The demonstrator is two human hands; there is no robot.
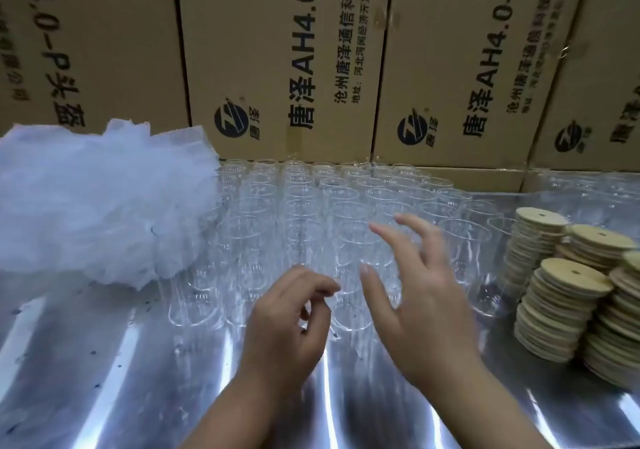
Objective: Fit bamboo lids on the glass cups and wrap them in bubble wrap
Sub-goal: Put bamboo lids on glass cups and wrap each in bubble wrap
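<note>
Cardboard boxes [284,61] at the back, printed "唐泽AH4.0-P". Shiny metal surface [104,362]. Bubble wrap [93,203] heaped on the left. Glass cups [298,206] upright, mouths up, in rows mid-surface. Bamboo lids [568,310] stacked flat on the right. Right hand [422,306] over the cups, fingers spread. Left hand [287,324] fingers loosely curled, holding nothing.

Rows of glass cups [301,206] mid-bench [104,362], running back to cardboard boxes [284,61] behind. Bubble wrap [86,199] heaped left, against the cups. Stacks of bamboo lids [568,296] right, just beside them. Left hand [287,324] and right hand [422,310] over the near cups.
</note>
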